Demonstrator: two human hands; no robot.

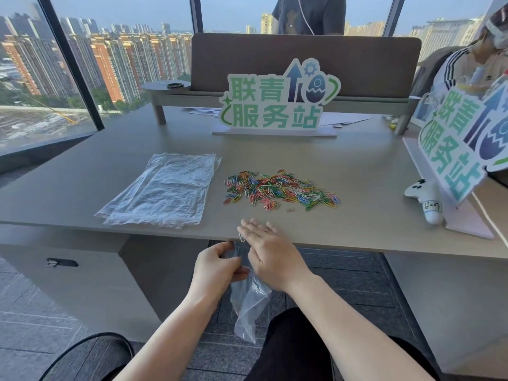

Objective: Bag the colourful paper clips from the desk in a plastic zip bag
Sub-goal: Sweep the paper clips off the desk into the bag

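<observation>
A heap of colourful paper clips (280, 189) lies spread on the grey desk (357, 171). Below the desk's front edge my left hand (217, 266) pinches the mouth of a clear plastic zip bag (248, 306), which hangs down between my knees. My right hand (270, 253) is above the bag's mouth with its fingers straight and spread, over the desk edge. A single silver clip (242, 237) is at its fingertips, just above the bag opening. One loose clip (290, 210) lies apart, in front of the heap.
A stack of clear zip bags (165, 188) lies left of the heap. A green standing sign (277, 103) is behind, another sign (464, 149) and a white game controller (424, 198) at the right. People sit beyond the desk divider (302, 50).
</observation>
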